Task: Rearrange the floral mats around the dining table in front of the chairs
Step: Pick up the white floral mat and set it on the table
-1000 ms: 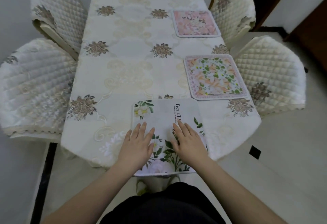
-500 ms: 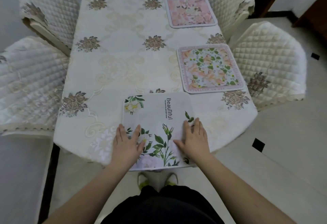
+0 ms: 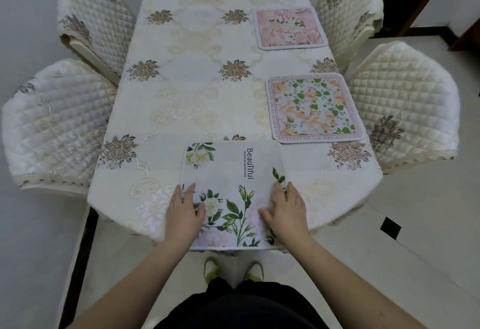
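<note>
From the head view, you're standing at the near end of the tabletop (image 3: 197, 89), which is covered in a cream cloth with brown flower motifs. Right in front of you lies the white mat (image 3: 231, 172) printed with green leaves, pale blossoms and the word "BeauTiful"; its near edge sits right at the rim of the table, perhaps hanging a touch over it, though the angle makes that hard to judge.

Your left hand (image 3: 185, 214) is flat on the mat's left side, fingers spread and pointing away from you, the outer fingers lapping onto the cloth. Your right hand (image 3: 287, 211) is flat on the mat's right side in the same way, palm down. Neither hand is curled around anything; both are open and pressing on the fabric, with the mat's printed stems showing between them.

Up the right edge of the table, the green-and-peach mat (image 3: 315, 107) with a lettered border lies square in front of the near right chair (image 3: 405, 105). Beyond it, the pink mat (image 3: 289, 28) lies in front of the far right chair (image 3: 348, 11).

On the left side, the near left chair (image 3: 54, 123) and the far left chair (image 3: 96, 27) are tucked against the table, both in quilted cream covers. Down below the table edge, your yellow-trimmed shoes (image 3: 233, 270) show on the pale floor.
</note>
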The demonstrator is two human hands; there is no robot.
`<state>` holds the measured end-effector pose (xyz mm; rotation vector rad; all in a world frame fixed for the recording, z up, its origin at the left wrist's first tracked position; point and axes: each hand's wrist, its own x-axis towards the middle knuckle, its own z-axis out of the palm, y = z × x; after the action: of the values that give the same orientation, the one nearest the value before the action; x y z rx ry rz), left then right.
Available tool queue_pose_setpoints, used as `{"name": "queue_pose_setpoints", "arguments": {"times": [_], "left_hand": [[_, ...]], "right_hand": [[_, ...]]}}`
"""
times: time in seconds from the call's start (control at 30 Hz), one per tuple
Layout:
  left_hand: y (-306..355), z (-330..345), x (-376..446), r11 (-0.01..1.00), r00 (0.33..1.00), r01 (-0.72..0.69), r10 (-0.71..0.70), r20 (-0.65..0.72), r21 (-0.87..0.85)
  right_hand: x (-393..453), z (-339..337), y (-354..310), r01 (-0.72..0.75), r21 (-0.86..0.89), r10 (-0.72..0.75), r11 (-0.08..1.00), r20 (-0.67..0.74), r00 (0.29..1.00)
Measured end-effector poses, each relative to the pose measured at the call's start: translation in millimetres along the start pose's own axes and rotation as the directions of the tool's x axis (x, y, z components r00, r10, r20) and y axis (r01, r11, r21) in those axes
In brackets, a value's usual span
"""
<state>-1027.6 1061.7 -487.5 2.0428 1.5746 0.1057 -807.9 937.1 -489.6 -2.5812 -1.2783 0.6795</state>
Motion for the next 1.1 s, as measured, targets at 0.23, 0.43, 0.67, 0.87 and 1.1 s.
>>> {"name": "queue_pose_setpoints", "arguments": {"times": [0.23,0.43,0.67,0.87,1.1], "left_hand": [[1,-18,-3,0.979,0.989,-0.073,0.047,-0.141,-0.189],[2,-30,-3,0.976,0.978,-0.159,0.134,-0.162,-0.152],[-9,-46,-7,0.96,0.973,-0.165,0.121,-0.199,-0.225],[-45,-75,-9,0.943,0.958,-0.219,0.159,-0.238,-0.251],[-114,-126,-11,0.932,0.944,-0.265,0.198,-0.264,-0.246]], "right_hand": [[-10,-12,-5,0.046,0.213,-0.038,0.976,-0.044,0.998],[-19,-24,-23,0.12,0.332,-0.077,0.936,-0.142,0.987],[-25,-31,-51,0.151,0.317,-0.09,0.936,-0.199,0.976],[-38,-21,-93,0.145,0.294,-0.078,0.945,-0.227,0.971],[-62,-2,-164,0.185,0.324,-0.111,0.928,-0.233,0.966]]}}
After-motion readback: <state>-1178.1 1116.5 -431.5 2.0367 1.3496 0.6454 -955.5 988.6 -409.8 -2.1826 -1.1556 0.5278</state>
